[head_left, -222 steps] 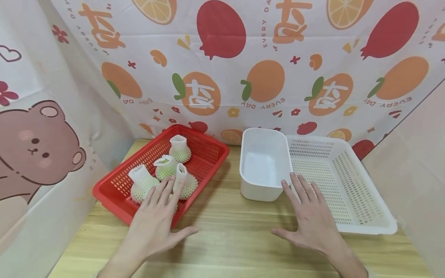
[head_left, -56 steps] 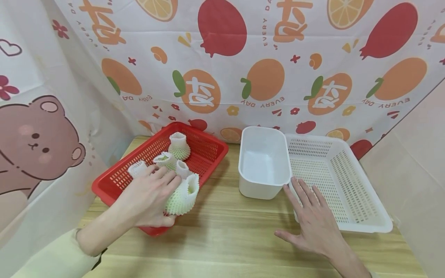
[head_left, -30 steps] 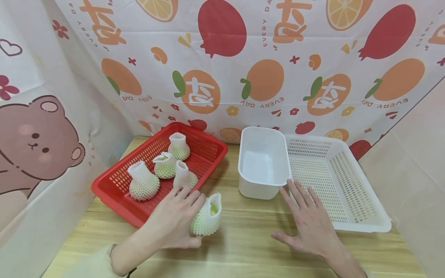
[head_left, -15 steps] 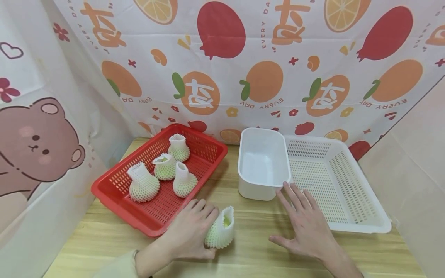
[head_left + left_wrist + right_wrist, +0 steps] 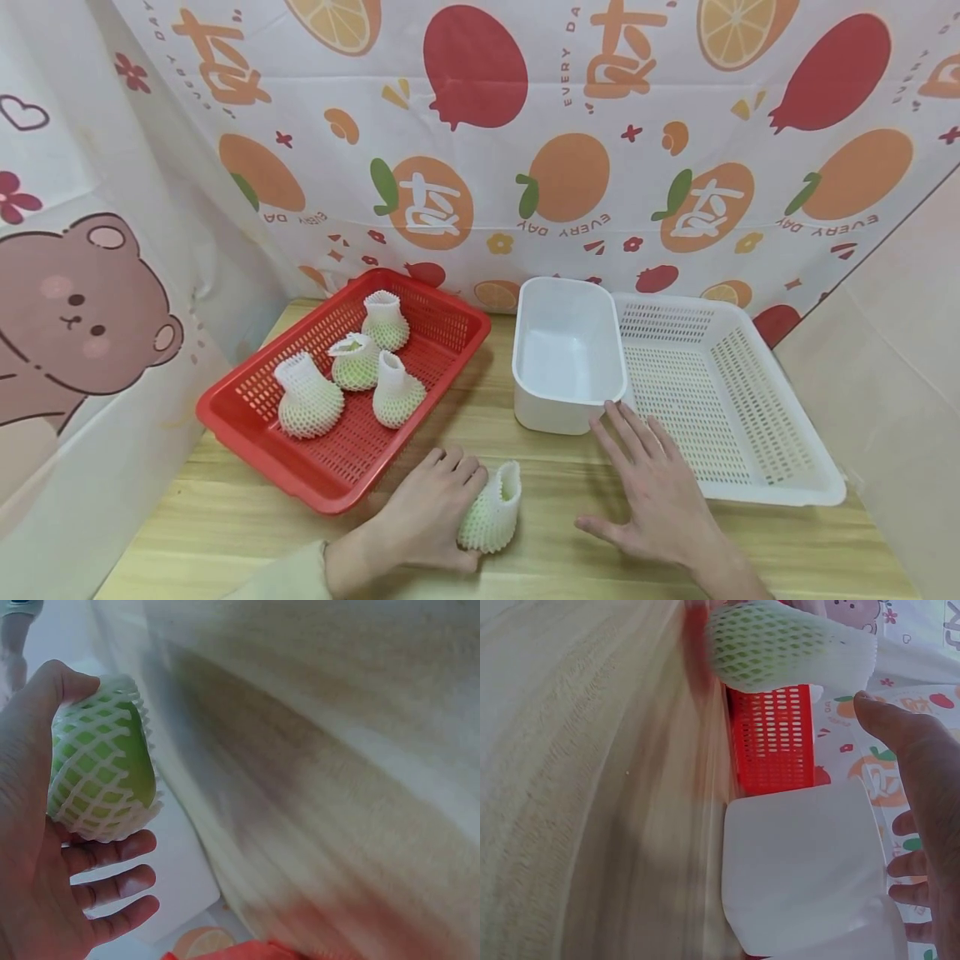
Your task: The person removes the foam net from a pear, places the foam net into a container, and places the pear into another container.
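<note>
A rounded green fruit in a white foam-net sleeve (image 5: 487, 518) is pinched between thumb and forefinger of the left hand (image 5: 435, 517), the other fingers extended, at the near side of the pale wooden table (image 5: 555, 579). Contact with the wood cannot be confirmed. The fruit is held to the right of the gripping hand, its long axis tilted, the sleeve's open neck pointed up and rightward. Across a gap, nothing is held by the right hand (image 5: 660, 500), its fingers spread near a deep white plastic bin (image 5: 566, 417). Beyond, four similar sleeved fruits (image 5: 311, 400) are contained in a red perforated plastic basket (image 5: 341, 457); a shallow white perforated basket (image 5: 780, 417) is placed beside the bin. Held over the red basket's edge two seconds earlier, the fruit is now positioned between the hands.
</note>
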Motion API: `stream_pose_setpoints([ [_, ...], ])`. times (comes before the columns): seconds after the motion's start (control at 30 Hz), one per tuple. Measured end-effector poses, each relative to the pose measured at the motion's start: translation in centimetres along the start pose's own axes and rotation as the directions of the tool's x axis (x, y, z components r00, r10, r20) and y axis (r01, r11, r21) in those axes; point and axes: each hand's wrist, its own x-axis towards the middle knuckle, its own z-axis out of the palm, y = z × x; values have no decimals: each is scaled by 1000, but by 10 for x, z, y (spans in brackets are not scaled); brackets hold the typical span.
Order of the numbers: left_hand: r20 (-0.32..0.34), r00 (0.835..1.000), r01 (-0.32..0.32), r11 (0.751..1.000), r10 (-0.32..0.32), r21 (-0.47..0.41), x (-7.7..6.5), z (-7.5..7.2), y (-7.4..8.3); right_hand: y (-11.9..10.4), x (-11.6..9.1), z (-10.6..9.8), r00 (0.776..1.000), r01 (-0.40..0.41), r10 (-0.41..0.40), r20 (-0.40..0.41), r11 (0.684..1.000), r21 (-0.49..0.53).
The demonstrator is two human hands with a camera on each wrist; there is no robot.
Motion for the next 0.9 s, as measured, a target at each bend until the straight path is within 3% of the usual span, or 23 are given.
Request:
stream_pose_setpoints([
  [0.37, -28, 1000, -11, 999, 11, 33, 0, 10, 4, -6, -1, 6, 998, 46, -45, -37, 999, 14],
  [0.57, -5, 1000, -3, 999, 3, 40, -1, 11, 6, -9, -3, 8, 997, 53, -52, -65, 998, 16],
  [0.9, -22, 1000, 9, 1000, -9, 19, -1, 11, 7, -12, -3, 11, 996, 69, -66, -66, 997, 46],
])
